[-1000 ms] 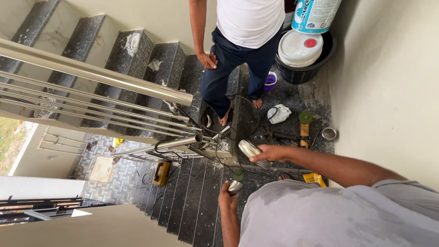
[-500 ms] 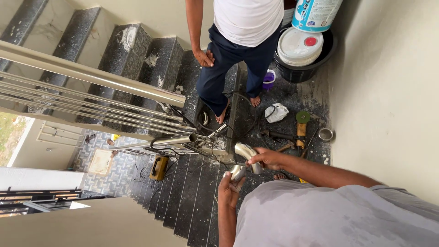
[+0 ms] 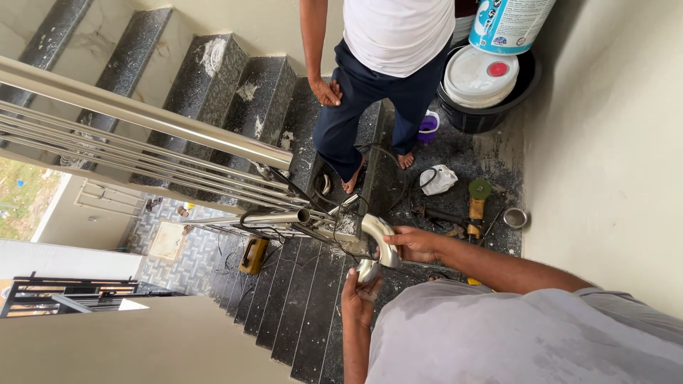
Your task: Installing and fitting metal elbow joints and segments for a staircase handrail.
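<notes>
Our right hand (image 3: pixel 415 244) gripping 1 curved steel pipe elbow (image 3: pixel 380 238), our left hand (image 3: pixel 359 295) clasping its lower end, steel handrail (image 3: pixel 142 114) beside us

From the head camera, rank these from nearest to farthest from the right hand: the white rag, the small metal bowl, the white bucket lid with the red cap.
From the right hand:
1. White rag, on the landing just beyond the hand.
2. Small metal bowl, on the floor by the wall.
3. White bucket lid, in the black tub, far corner.

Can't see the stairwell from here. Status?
Right hand and left hand both grip curved steel elbow. Open rail tube beside it. Cables tangled around.
</notes>
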